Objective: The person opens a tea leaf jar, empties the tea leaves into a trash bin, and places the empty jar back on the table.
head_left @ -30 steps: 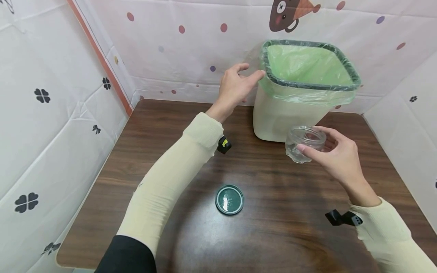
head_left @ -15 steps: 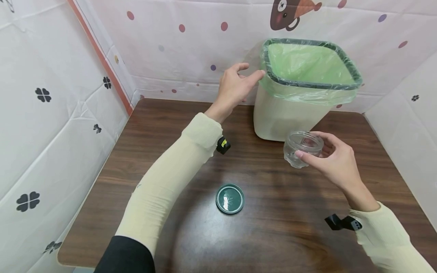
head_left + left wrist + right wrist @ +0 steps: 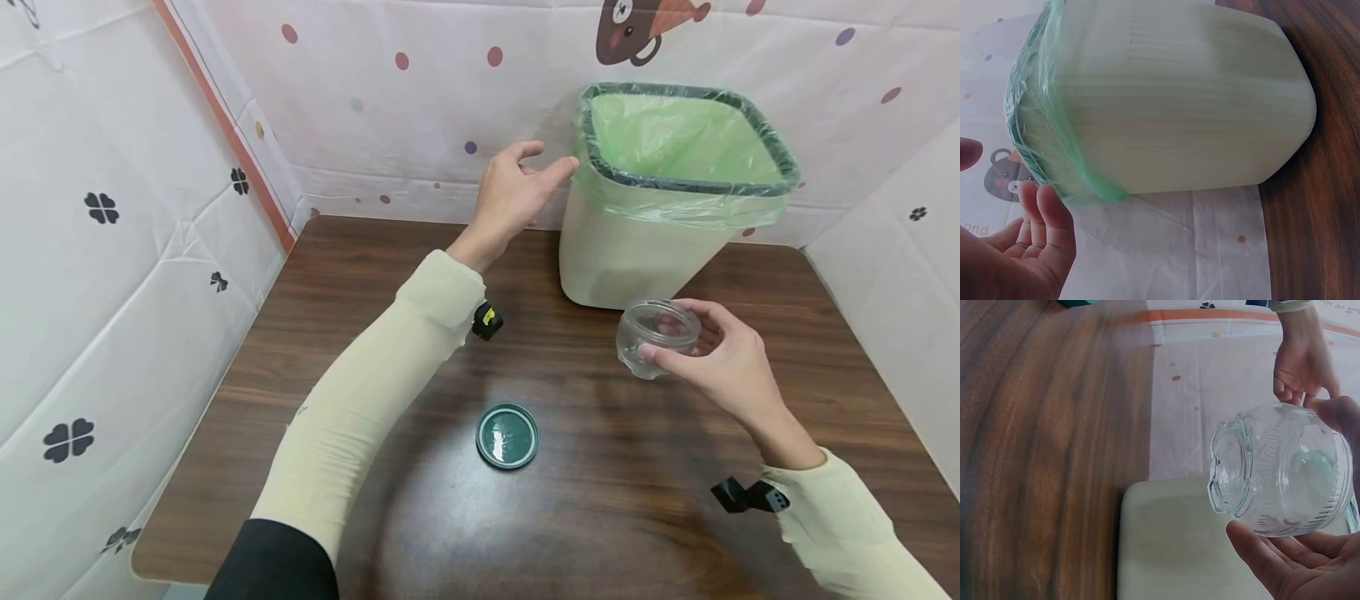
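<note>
A small clear glass jar [image 3: 651, 333] without a lid is held in my right hand [image 3: 723, 358], thumb on the near side and fingers on the far side. It hangs above the table in front of the bin, mouth upward. My left hand [image 3: 517, 196] is raised beside the bin's left rim, its fingers loosely bent and holding nothing. In the left wrist view those fingers [image 3: 1054, 219] are close to the green bag edge; whether they touch it I cannot tell. A cream trash bin [image 3: 637, 250], lined with a green bag [image 3: 686, 137], stands at the back.
A round dark green lid [image 3: 507, 437] lies inner side up on the brown wooden table [image 3: 315, 400], in front of the bin. White patterned cloth hangs behind the table and at both sides. A small black camera [image 3: 750, 495] is strapped to the right wrist.
The right hand has drawn the jar slightly down and to the left, away from the bin. My left hand stays nearly still beside the bin rim.
</note>
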Demonstrator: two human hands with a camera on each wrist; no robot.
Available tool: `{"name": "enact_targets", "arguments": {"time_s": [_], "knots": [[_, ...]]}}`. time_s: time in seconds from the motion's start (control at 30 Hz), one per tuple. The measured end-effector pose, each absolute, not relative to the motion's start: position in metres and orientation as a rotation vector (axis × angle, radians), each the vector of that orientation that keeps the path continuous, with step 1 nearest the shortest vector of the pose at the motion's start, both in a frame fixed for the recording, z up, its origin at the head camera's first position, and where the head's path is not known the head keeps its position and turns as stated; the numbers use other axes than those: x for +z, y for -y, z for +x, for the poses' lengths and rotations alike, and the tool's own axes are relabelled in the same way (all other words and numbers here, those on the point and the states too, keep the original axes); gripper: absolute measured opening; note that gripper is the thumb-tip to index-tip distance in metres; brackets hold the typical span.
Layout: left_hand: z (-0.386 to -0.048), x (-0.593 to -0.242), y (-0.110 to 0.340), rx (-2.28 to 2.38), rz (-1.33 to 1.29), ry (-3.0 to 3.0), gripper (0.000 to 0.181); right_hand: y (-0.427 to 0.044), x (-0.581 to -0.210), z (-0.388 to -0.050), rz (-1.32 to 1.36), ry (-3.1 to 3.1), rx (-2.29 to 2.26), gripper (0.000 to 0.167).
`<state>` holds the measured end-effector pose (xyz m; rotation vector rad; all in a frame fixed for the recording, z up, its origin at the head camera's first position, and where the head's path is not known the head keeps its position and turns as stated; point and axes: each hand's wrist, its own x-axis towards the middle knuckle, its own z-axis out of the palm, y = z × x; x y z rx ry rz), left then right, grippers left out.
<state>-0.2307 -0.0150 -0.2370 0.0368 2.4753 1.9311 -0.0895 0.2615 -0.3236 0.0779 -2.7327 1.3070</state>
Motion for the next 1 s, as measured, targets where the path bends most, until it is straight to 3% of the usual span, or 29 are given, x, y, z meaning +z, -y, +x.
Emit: {"name": "enact_targets", "arguments": {"time_s": [1.0], "knots": [[-0.226, -0.244, 0.02, 1.934, 0.056, -2.48, 0.061, -0.255, -0.349, -0.075, 0.173, 2.812, 1.291, 0.069]]}}
